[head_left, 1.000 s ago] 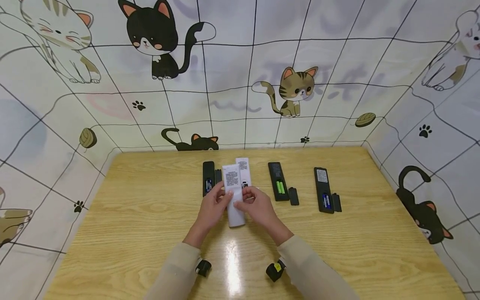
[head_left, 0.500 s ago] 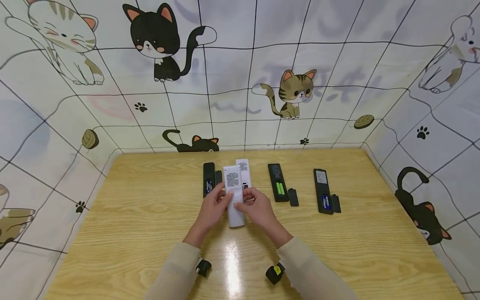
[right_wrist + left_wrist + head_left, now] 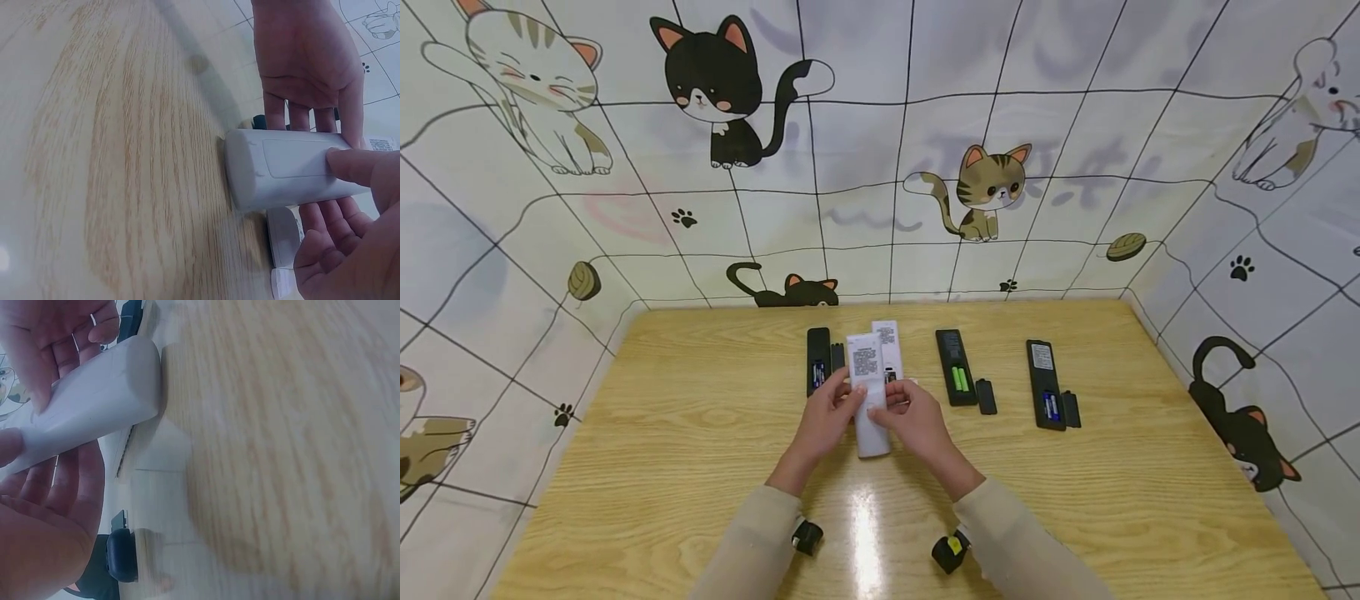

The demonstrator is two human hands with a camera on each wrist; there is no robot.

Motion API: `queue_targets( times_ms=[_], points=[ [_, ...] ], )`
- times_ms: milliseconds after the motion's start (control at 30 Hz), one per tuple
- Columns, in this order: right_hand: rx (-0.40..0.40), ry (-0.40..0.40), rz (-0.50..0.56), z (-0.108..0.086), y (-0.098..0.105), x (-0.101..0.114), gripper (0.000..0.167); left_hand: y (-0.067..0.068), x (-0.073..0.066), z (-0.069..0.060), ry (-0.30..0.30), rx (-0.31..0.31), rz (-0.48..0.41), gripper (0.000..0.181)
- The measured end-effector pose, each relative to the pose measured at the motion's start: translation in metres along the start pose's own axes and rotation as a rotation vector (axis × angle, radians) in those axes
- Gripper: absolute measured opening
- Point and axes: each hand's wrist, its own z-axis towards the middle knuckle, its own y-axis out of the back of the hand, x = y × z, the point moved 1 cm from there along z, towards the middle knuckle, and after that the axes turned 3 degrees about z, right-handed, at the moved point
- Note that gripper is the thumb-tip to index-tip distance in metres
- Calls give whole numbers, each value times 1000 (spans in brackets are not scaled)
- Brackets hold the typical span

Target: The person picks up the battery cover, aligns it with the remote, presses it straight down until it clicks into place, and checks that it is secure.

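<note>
A white remote control [image 3: 871, 437] is held with its label side up, low over the table. My left hand [image 3: 822, 422] grips it from the left, thumb on the back and fingers underneath. From the right, my right hand [image 3: 922, 423] holds it likewise, its thumb pressing on the battery cover [image 3: 297, 159]. That cover sits in place, as the right wrist view shows. Partly hidden behind the held remote lies a second white remote [image 3: 889, 343] with its battery bay uncovered.
To the left lies a black remote [image 3: 817, 350] beside its loose cover [image 3: 837, 357]. On the right are a black remote [image 3: 952, 354] with green batteries, its cover [image 3: 986, 397], another black remote [image 3: 1043, 375] with blue batteries and its cover [image 3: 1071, 409]. Cat-patterned cloth walls surround the wooden table [image 3: 685, 467].
The whole head view has shifted slightly downward in the frame. Both hands keep the same hold on the white remote, and the other remotes have not moved.
</note>
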Motion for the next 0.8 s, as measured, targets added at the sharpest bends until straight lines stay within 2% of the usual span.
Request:
queue_targets(
  times_ms=[233,567,800],
  points=[
    [16,6,7,-1,-1,-3,33,1,0,-2,17,-1,11,39],
    [40,47,36,-5,1,-3,33,1,1,-3,15,3,13,41],
    [52,47,30,-5,6,0,32,1,-1,-1,13,11,4,42]
  ],
)
